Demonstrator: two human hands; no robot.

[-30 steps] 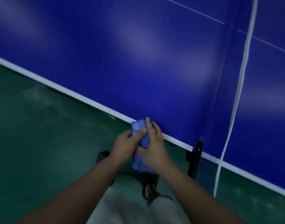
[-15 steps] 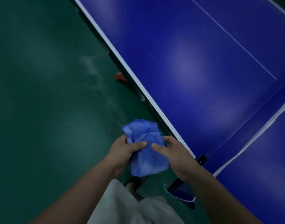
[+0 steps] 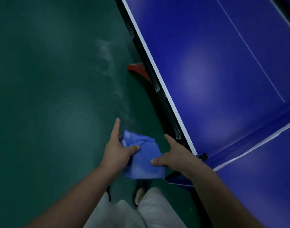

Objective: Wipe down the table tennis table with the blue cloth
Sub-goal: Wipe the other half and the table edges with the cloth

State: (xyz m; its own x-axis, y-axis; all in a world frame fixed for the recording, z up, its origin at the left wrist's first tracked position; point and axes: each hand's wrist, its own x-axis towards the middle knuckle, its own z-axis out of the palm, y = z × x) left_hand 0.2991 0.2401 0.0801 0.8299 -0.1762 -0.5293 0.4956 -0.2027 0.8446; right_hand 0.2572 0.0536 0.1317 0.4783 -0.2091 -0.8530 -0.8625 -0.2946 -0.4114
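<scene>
Beside one table, two hands pinch one cloth.

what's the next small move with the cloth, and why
Probably swing the cloth right, onto the table top. The left hand and right hand both pinch it over the green floor, just off the table's white edge, so it is not touching the surface to wipe.

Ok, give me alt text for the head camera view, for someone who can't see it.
Seen from above, a person's left hand and right hand hold a crumpled blue cloth between them over the green floor. The table tennis table, blue with a white edge line, runs along the right, clear of the cloth.
</scene>
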